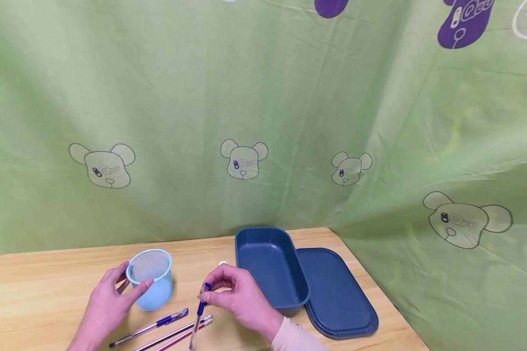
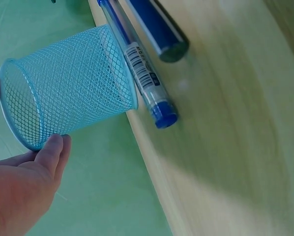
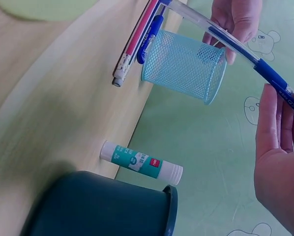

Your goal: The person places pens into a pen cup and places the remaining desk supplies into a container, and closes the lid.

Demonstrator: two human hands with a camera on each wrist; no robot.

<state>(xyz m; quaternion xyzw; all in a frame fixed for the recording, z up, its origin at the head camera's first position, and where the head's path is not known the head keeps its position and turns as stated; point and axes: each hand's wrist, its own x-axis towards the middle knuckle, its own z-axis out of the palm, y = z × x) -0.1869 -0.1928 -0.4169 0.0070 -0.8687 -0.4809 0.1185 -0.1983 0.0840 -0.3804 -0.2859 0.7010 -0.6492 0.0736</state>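
Note:
My left hand (image 1: 107, 304) grips a light blue mesh pen cup (image 1: 157, 294) near its rim, thumb on the near side and fingers on the left. The cup stands upright on the table. Between thumb and fingers my right hand (image 1: 242, 296) pinches a clear-barrelled pen with a blue grip (image 3: 271, 73), its capped end slanting down over the table. Below the cup lies another blue pen (image 1: 151, 327), beside a dark pencil (image 1: 172, 334) and a pink pencil (image 3: 141, 32) with white ends.
Right of my right hand sits a dark blue rectangular box (image 1: 270, 263), its inside facing up. Its flat lid (image 1: 340, 292) lies against its right side. A green-and-white glue stick (image 3: 139, 162) stands upright left of the box. A green curtain (image 1: 180, 97) hangs behind the wooden table (image 1: 35, 287).

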